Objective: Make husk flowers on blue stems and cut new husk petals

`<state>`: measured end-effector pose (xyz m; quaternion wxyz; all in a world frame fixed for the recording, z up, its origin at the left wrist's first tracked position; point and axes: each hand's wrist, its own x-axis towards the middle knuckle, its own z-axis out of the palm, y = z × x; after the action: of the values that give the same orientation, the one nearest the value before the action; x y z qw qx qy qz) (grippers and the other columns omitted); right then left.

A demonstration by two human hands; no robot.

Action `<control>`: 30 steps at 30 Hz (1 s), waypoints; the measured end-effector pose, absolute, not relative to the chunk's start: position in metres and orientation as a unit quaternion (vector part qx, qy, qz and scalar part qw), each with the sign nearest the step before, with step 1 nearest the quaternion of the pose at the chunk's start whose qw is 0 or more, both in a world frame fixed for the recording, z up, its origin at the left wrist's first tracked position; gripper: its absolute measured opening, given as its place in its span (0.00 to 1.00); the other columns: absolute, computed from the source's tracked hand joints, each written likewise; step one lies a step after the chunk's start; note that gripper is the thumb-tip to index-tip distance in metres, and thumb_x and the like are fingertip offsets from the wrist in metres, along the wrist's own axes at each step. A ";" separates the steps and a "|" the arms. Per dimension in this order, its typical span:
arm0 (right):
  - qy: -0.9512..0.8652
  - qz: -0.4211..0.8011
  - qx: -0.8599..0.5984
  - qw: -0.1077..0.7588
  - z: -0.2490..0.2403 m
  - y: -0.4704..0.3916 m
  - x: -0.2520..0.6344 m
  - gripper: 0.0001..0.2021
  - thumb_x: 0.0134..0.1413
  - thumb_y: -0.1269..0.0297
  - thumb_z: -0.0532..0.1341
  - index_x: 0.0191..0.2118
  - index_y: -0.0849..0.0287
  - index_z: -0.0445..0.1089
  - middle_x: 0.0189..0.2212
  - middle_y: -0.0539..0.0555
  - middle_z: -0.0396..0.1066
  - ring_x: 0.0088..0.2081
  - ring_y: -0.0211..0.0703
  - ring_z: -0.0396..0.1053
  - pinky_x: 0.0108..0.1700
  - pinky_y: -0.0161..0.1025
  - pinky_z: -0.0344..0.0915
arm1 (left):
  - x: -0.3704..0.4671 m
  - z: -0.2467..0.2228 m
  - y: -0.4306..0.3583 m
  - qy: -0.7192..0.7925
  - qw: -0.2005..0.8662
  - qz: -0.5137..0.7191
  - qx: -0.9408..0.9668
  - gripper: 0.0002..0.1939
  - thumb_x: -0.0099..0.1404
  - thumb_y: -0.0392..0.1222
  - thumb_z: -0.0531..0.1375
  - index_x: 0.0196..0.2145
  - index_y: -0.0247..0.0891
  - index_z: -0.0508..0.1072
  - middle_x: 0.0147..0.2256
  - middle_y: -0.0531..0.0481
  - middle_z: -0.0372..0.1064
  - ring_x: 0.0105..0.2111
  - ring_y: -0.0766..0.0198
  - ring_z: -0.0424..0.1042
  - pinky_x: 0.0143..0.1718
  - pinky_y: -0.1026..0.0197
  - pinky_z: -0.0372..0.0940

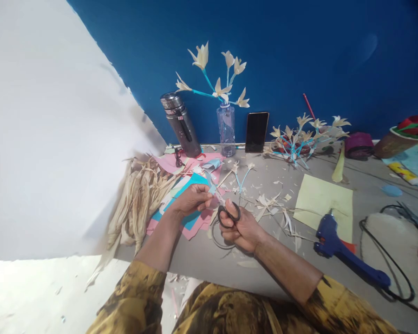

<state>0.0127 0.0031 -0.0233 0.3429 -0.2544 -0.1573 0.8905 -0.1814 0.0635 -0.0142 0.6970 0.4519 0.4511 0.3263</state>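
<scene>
A yellow patterned sleeve point(134, 292) leads to the left hand point(194, 200), pinching a pale-blue strip point(212, 189), with scissors point(222, 208) just beside it gripped by the right hand point(243, 229), seemingly for trimming, which calls for keeping the strip taut

The scissors point(238, 213) had black handles; the paper strip point(211, 184) was pale blue. The flowers point(201, 56) were cream and their stems point(208, 80) turquoise. The flask point(184, 132) was dark grey with a silver-toned top. The glue gun point(337, 253) was dark blue, the square sheet point(310, 197) pale yellow, the surface point(202, 257) grey. The sleeves point(135, 292) were yellow, mottled with dark brown patches.
</scene>
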 end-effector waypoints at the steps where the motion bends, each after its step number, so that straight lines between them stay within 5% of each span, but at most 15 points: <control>1: -0.154 0.892 -0.254 0.341 -0.023 0.003 0.012 0.25 0.47 0.45 0.73 0.24 0.63 0.66 0.16 0.43 0.56 0.17 0.26 0.42 0.17 0.26 0.37 | -0.182 -0.014 0.064 0.451 0.697 0.323 0.454 0.22 0.47 0.49 0.74 0.24 0.36 0.66 0.17 0.52 0.71 0.10 0.76 0.56 0.14 0.69 0.49; 6: -0.142 0.893 -0.262 0.336 -0.022 0.003 0.010 0.25 0.55 0.44 0.67 0.26 0.66 0.69 0.17 0.47 0.62 0.17 0.26 0.42 0.18 0.26 0.42 | -0.183 -0.013 0.064 0.449 0.699 0.311 0.462 0.22 0.47 0.49 0.74 0.22 0.36 0.65 0.17 0.52 0.71 0.10 0.75 0.56 0.14 0.69 0.51; 12: -0.124 0.898 -0.253 0.338 -0.024 0.003 0.008 0.26 0.54 0.43 0.68 0.23 0.63 0.66 0.15 0.43 0.56 0.17 0.26 0.41 0.17 0.26 0.38 | -0.186 -0.016 0.065 0.446 0.699 0.296 0.474 0.21 0.50 0.48 0.73 0.21 0.35 0.66 0.17 0.51 0.71 0.10 0.75 0.57 0.14 0.69 0.50; 17: -0.133 0.899 -0.240 0.342 -0.024 0.002 0.006 0.25 0.56 0.42 0.66 0.25 0.62 0.68 0.18 0.48 0.63 0.19 0.29 0.45 0.19 0.27 0.46 | -0.187 -0.016 0.065 0.447 0.700 0.283 0.479 0.21 0.52 0.50 0.72 0.20 0.35 0.66 0.17 0.51 0.70 0.10 0.75 0.57 0.14 0.69 0.50; 22: -0.153 0.885 -0.271 0.347 -0.022 0.001 0.006 0.26 0.52 0.43 0.69 0.23 0.62 0.66 0.15 0.43 0.55 0.18 0.27 0.42 0.18 0.26 0.39 | -0.191 -0.016 0.066 0.453 0.694 0.286 0.481 0.21 0.51 0.50 0.73 0.21 0.36 0.67 0.16 0.52 0.69 0.10 0.75 0.56 0.13 0.69 0.51; 30: -0.171 0.883 -0.268 0.346 -0.021 0.002 0.006 0.25 0.54 0.44 0.68 0.24 0.63 0.68 0.16 0.45 0.58 0.18 0.28 0.44 0.19 0.27 0.44 | -0.194 -0.012 0.065 0.460 0.684 0.282 0.492 0.20 0.51 0.49 0.73 0.20 0.35 0.67 0.16 0.50 0.71 0.10 0.74 0.58 0.12 0.69 0.51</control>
<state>0.0065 0.0016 -0.0213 0.3462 -0.2677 -0.1711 0.8827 -0.1935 0.0648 -0.0121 0.6835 0.4916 0.4599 0.2822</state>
